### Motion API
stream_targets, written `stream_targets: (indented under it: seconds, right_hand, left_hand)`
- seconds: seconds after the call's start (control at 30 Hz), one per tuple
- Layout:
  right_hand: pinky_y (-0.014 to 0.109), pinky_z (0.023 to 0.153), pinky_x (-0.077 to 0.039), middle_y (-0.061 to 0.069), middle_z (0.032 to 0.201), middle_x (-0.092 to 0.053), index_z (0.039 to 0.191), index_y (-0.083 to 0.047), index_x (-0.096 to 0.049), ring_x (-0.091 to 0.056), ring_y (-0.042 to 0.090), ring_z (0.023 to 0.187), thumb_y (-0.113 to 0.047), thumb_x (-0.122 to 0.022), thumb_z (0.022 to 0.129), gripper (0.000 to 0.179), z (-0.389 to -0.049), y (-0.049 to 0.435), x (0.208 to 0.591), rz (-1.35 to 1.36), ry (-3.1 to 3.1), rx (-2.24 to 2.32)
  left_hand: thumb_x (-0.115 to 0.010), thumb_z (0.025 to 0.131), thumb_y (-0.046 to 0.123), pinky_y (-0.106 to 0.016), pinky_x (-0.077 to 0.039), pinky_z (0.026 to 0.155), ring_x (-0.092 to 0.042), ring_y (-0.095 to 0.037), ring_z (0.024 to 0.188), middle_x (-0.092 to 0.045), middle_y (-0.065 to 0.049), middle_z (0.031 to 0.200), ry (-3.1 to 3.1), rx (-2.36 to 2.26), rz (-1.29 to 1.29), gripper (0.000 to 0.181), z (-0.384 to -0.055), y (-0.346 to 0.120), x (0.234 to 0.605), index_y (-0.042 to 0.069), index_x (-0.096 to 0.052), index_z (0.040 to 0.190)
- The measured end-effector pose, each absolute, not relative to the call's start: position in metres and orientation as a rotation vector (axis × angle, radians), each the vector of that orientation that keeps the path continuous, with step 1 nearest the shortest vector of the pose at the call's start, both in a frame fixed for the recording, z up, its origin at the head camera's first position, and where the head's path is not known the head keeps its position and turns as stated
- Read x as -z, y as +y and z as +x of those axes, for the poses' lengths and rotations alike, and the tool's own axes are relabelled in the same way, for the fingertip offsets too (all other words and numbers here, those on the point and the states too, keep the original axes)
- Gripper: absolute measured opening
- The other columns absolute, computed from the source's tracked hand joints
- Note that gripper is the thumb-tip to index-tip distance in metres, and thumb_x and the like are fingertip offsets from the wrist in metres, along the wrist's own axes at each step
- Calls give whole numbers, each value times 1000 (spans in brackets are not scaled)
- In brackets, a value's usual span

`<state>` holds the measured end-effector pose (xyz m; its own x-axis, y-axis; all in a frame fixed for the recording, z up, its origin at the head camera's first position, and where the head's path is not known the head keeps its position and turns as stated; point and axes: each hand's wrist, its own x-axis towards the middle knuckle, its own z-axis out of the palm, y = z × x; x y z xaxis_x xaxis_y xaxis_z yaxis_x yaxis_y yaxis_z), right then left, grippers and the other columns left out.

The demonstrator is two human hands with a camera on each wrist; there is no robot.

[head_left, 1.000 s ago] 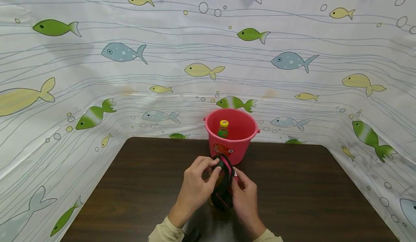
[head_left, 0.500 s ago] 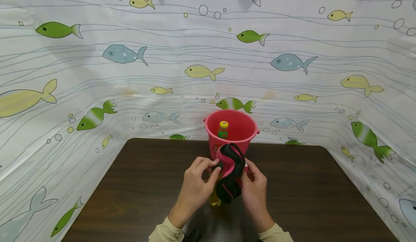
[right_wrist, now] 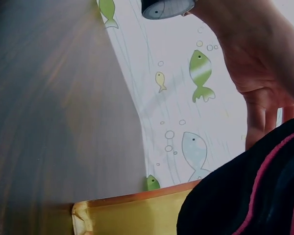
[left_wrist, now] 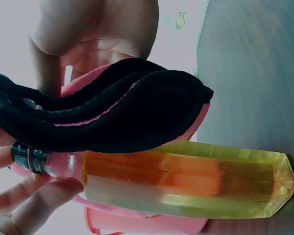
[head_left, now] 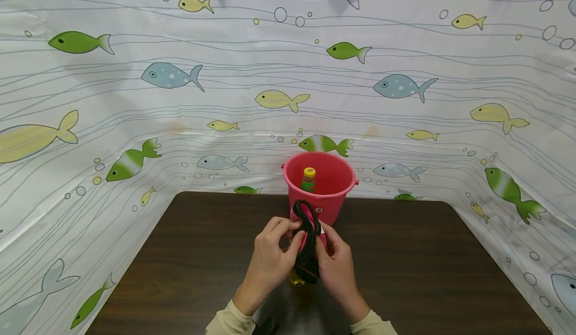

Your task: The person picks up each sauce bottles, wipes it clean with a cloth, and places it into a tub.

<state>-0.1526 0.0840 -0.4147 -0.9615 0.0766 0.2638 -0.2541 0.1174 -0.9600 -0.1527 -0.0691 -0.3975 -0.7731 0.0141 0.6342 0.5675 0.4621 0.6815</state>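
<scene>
My left hand (head_left: 272, 250) pinches the neck of a bottle (left_wrist: 235, 181) of clear yellow liquid, just below its dark cap (left_wrist: 23, 155). In the head view only the bottle's yellow base (head_left: 295, 279) shows; the rest is behind my fingers and a folded cloth item. That item is black with pink edges and a pink inner side (left_wrist: 137, 107), of a kind I cannot tell. My right hand (head_left: 337, 265) grips it by its right side, close against the bottle. In the right wrist view, its black surface (right_wrist: 230, 200) covers part of the bottle.
A pink bucket (head_left: 333, 206) stands behind my hands near the table's back edge. Inside it is a bottle with a yellow cap (head_left: 308, 179) and green label. Dark wood table (head_left: 405, 260) extends to both sides, with a fish-patterned sheet (head_left: 225, 95) around it.
My right hand swung the black and pink cloth item out to the right, opening its folds, then brought it back left against the bottle. My left hand stayed in place.
</scene>
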Motion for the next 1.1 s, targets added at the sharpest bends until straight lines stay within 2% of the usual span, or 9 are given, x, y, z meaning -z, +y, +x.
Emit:
stream_targets:
  seconds: [0.17,0.33,0.57,0.87,1.1]
  right_hand:
    - [22,67,-56,9,91,-73,131,-10,-73,-61,8,72,-9,-69,102,30,-155,83,419,141,-2130,-1938]
    - [21,66,-55,9,87,-73,129,-9,-75,-60,7,69,-9,-70,102,27,-156,82,425,79,-2142,-1921]
    - [21,63,-52,8,85,-71,130,-8,-74,-57,7,67,-7,-70,101,29,-156,81,429,61,-2158,-1869]
    - [20,64,-53,11,90,-75,130,-9,-75,-59,7,68,-7,-70,101,29,-155,80,433,44,-2162,-1830]
    - [20,61,-50,7,83,-73,127,-8,-76,-56,5,65,-5,-68,102,27,-153,81,438,22,-2180,-1774]
  left_hand:
    - [-81,91,7,-24,-56,57,-65,-23,83,-70,-6,102,-2155,1308,-483,19,-153,-70,397,7,-80,110]
    - [-80,92,8,-27,-58,60,-65,-19,83,-71,-5,103,-2170,1310,-477,23,-154,-70,397,9,-80,114]
    - [-80,92,8,-21,-56,64,-64,-18,83,-71,-4,103,-2176,1313,-472,24,-154,-70,397,9,-80,116]
    - [-80,92,7,-20,-57,64,-64,-23,82,-71,-4,103,-2180,1318,-471,24,-153,-70,398,9,-80,116]
    - [-80,92,7,-21,-58,66,-62,-13,81,-71,-4,102,-2171,1298,-470,23,-154,-69,399,9,-80,115]
